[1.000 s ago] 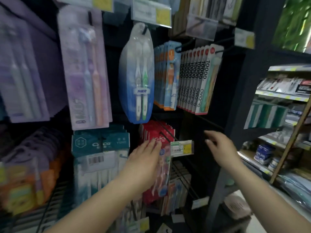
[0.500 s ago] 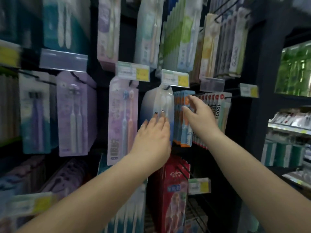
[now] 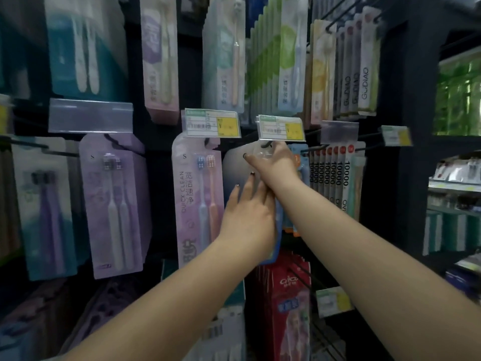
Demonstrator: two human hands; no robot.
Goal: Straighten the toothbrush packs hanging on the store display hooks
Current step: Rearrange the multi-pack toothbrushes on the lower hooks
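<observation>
Both hands sit at frame centre on one clear blister toothbrush pack (image 3: 235,173) hanging from a display hook (image 3: 266,145) just under a yellow price tag (image 3: 281,128). Right hand (image 3: 276,165) is up at the pack's top edge by the hook; grip looks curled onto the clear plastic top, index finger stretched left across it. Exactly how tightly it pinches is hard to tell, blur and glare there. Left hand (image 3: 248,217) is lower, below and overlapping the right wrist, fingers straight and spread a little, flat against the pack's front face; grip apart, nothing enclosed. Pack's blue lower edge peeks out under the left hand.

Left of it, a lilac QUICK CLEAN pack (image 3: 197,204) hangs upright with blue and orange brushes, its own price tag (image 3: 210,123) above. Further left, a purple two-brush pack (image 3: 114,204). To the right of the hands, a row of white 10000 packs (image 3: 335,175) on hooks. Lower centre, red packs (image 3: 283,303). Upper centre-right, green-white packs (image 3: 276,53).
</observation>
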